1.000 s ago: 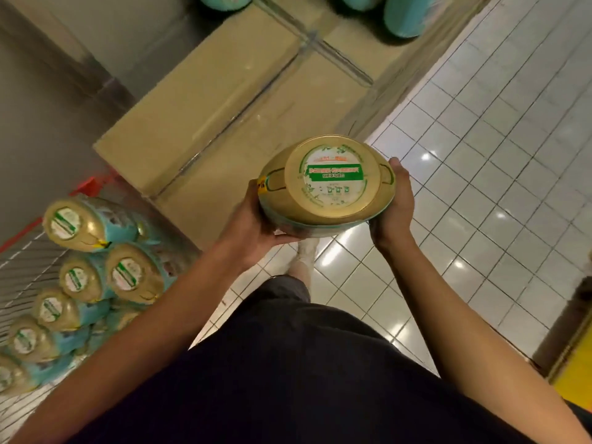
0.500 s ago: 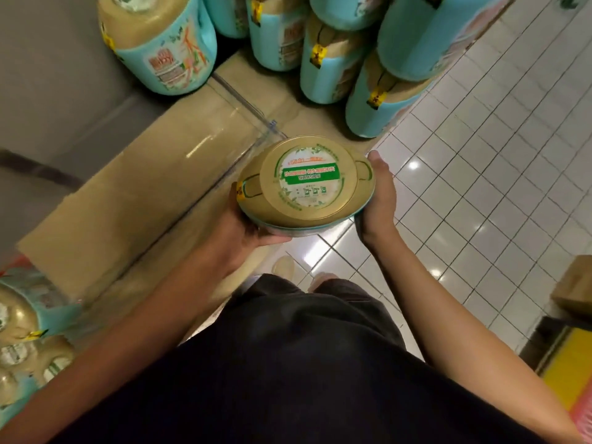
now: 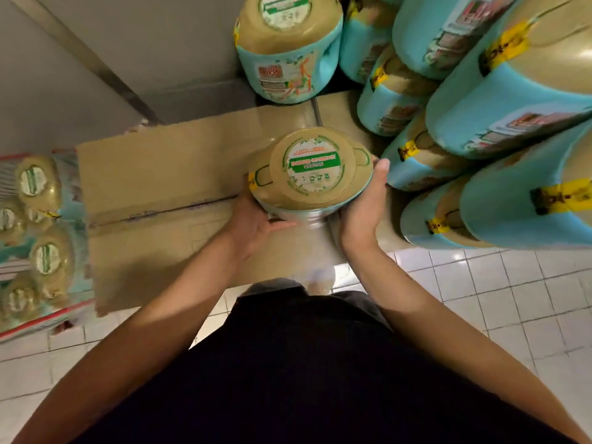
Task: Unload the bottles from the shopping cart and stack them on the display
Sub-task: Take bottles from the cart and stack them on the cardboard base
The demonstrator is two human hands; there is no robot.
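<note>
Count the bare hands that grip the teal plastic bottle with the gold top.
2. The left hand cups the teal plastic bottle at its lower left; the right hand presses its right side. No other hand shows.

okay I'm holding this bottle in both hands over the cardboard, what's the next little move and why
Probably lower the bottle onto the bare cardboard just left of the stacked bottles. Both the left hand and right hand grip its sides, it hangs over open cardboard, and the stack sits close beside the right hand.
</note>
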